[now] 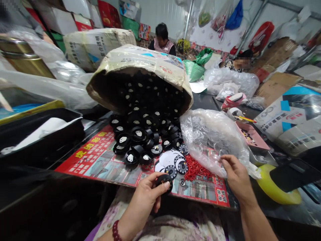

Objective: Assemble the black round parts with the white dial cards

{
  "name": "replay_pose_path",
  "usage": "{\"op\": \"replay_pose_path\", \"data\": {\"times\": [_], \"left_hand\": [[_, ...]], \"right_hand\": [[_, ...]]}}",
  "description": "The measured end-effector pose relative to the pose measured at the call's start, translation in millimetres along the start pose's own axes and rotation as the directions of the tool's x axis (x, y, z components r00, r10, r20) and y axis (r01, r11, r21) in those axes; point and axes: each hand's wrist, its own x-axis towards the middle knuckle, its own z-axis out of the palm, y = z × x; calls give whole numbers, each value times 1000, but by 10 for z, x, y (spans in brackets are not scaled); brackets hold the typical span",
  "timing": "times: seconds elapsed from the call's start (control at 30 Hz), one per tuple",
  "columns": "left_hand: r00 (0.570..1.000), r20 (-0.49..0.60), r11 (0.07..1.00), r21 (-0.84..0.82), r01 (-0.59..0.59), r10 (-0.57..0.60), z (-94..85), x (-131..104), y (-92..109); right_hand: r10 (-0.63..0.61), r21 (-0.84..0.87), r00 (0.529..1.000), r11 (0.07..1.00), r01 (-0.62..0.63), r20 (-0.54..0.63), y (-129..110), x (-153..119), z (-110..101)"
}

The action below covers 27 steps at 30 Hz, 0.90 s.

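Observation:
My left hand (pixel 152 192) is closed around a round black casing (pixel 164 183), thumb on its face, just over the front edge of the printed board. At the mouth of a clear plastic bag (pixel 210 129) full of clear rings, my right hand (pixel 234 172) pinches what looks like a clear plastic ring (pixel 216 157). Between the hands lie white discs and dial discs with black rims (pixel 171 171), a heap of small red pointers (pixel 198 170) and a small round metal part (pixel 182 182). Black casings (pixel 138 134) spill from a large sack (pixel 147 60) behind them.
A black tray (pixel 72 129) with a white sheet is at left, near a gold canister (pixel 23 55). To the right are a pink box of small parts (pixel 250 135), a yellow tape roll (pixel 276 189) and a printed carton (pixel 291 117). Two people sit at the back.

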Motion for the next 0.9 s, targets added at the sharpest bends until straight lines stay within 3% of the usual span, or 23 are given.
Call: {"op": "replay_pose_path", "data": {"times": [0.07,0.17,0.3,0.4,0.53,0.63,0.73,0.8,0.9], "left_hand": [[1000,20,999,-22,24,-24,6,2,-3],[994,83,997,-36,70,-67,35,-14,9],[981,164,993,-21,113,-108,59,-54,21],[971,231,998,-11,65,-60,53,-68,-9],[953,301,998,61,-26,6,15,-92,-34],[949,313,986,141,-84,36,-29,-134,-2],[932,318,914,297,-275,177,-47,-178,32],[906,326,837,387,-388,270,-26,-190,33],[898,326,791,444,-420,294,29,-174,22]], "right_hand": [[87,299,983,945,-132,160,-120,-160,36],[88,265,940,947,-182,330,-239,-350,146],[35,145,929,985,-94,368,-475,-431,292],[-129,231,904,972,35,408,-722,-424,433],[-318,289,881,932,221,351,-888,-448,657],[-228,315,881,944,96,415,-864,-488,723],[-127,366,835,926,-93,535,-821,-537,708],[-81,388,841,908,-159,534,-821,-575,708],[-32,395,878,901,-181,477,-855,-623,764]]}}
